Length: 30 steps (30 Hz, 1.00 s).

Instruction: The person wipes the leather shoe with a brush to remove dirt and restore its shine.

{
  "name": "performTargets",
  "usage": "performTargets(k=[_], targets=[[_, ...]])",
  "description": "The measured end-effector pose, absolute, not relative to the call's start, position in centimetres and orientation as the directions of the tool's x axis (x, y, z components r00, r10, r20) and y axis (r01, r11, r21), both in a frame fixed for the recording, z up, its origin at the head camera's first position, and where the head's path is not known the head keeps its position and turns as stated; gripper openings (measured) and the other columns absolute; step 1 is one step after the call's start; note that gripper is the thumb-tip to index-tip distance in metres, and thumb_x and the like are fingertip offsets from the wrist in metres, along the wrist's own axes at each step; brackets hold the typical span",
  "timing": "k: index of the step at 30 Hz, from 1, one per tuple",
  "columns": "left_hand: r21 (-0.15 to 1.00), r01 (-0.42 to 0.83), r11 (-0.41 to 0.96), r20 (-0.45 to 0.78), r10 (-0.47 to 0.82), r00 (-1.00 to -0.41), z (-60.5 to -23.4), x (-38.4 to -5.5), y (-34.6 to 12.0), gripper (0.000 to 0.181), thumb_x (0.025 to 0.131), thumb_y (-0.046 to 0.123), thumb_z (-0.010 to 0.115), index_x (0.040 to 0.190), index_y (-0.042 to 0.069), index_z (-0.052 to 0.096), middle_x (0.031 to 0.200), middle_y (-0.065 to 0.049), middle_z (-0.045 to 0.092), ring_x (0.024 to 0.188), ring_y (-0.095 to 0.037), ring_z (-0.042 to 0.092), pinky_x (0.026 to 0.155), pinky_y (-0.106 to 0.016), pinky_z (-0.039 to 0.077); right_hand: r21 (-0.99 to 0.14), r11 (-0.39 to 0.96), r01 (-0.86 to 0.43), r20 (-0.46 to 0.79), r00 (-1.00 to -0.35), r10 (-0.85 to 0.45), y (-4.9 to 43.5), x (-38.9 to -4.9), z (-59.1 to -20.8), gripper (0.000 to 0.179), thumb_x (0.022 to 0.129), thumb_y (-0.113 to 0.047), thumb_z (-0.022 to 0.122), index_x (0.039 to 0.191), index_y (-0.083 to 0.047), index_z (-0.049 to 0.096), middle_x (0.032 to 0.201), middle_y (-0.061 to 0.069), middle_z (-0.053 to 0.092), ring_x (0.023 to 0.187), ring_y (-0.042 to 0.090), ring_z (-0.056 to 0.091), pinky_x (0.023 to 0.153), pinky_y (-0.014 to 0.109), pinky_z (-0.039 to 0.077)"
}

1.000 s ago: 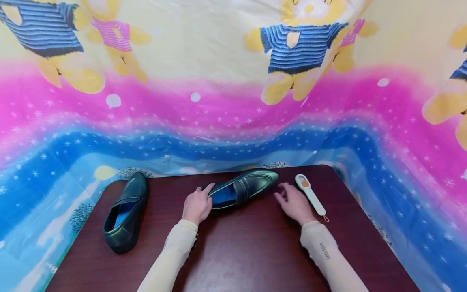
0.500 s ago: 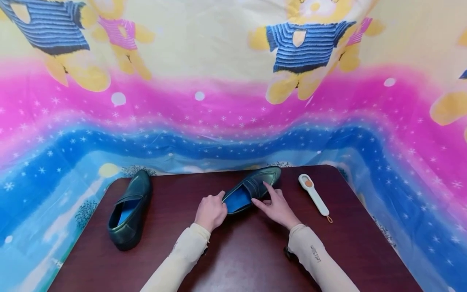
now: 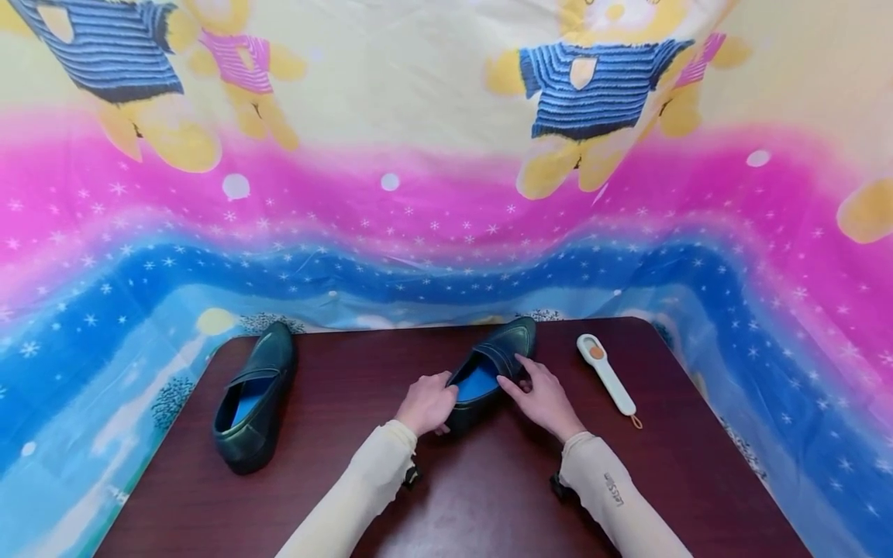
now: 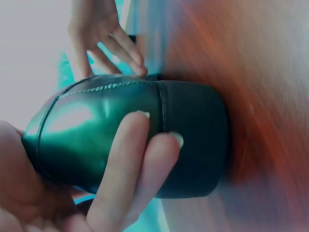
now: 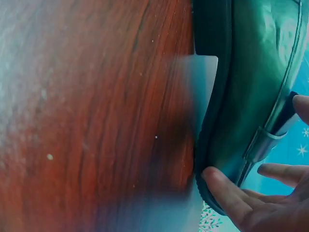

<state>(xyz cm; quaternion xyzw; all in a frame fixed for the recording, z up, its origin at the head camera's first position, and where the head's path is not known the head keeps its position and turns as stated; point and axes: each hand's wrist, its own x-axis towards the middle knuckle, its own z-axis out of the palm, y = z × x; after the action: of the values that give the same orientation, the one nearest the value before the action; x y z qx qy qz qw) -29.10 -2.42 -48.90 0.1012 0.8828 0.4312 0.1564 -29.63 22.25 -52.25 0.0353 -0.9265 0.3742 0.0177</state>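
Note:
A dark green loafer (image 3: 481, 376) with a blue insole lies near the middle of the table's back part, its toe pointing away to the right. My left hand (image 3: 427, 404) grips the heel; in the left wrist view two fingers (image 4: 128, 154) press against the back, above and on the heel block. At the loafer's right side is my right hand (image 3: 546, 399), its thumb by the opening's rim and a fingertip (image 5: 217, 179) low on the side, near the sole. A matching loafer (image 3: 256, 399) stands apart at the left, touched by neither hand.
A white handheld device (image 3: 607, 378) with an orange round spot and a loop lies right of my right hand. The dark red-brown table (image 3: 349, 372) ends at a back edge close to the loafer's toe. Patterned cloth (image 3: 446, 209) hangs behind it.
My right hand has come left from beside the white device onto the loafer. The loafer has turned, its heel swinging toward me and right, with my left hand following on the heel.

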Motion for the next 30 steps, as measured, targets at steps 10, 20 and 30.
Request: performTargets(k=[10,20,30], targets=[[0.896,-0.087,0.436,-0.259,0.353,-0.899,-49.5,-27.8,-0.4,0.064,0.108,0.036,0.042,0.16,0.0,0.031,0.163,-0.024,0.037,0.07,-0.029,0.077,0.103,-0.048,0.053,-0.669,0.741,-0.053,0.036,-0.999,-0.039,23.6,-30.3,-52.2,0.071,0.103,-0.048,0.059,0.159,-0.011,0.039,0.158,0.023,0.045,0.139,0.044,0.049,0.114,0.064,0.037],[0.94,-0.158,0.303,-0.273,0.388,-0.88,-49.8,-27.0,1.7,0.06,0.104,0.037,0.049,0.148,-0.002,0.044,0.155,-0.026,0.044,0.077,-0.033,0.078,0.09,-0.043,0.06,-0.702,0.711,-0.047,0.03,-0.999,-0.036,25.1,-31.0,-52.0,0.066,0.105,-0.043,0.059,0.159,-0.01,0.039,0.157,0.023,0.046,0.138,0.044,0.051,0.111,0.061,0.043],[0.946,-0.163,0.281,-0.27,0.403,-0.874,-50.1,-26.4,2.8,0.073,0.105,0.047,0.054,0.154,-0.005,0.036,0.158,-0.027,0.04,0.082,-0.029,0.078,0.095,-0.045,0.058,-0.733,0.677,-0.063,0.027,-0.998,-0.063,26.4,-31.5,-52.4,0.061,0.107,-0.04,0.056,0.158,-0.01,0.042,0.16,0.022,0.044,0.145,0.044,0.044,0.115,0.062,0.039]])
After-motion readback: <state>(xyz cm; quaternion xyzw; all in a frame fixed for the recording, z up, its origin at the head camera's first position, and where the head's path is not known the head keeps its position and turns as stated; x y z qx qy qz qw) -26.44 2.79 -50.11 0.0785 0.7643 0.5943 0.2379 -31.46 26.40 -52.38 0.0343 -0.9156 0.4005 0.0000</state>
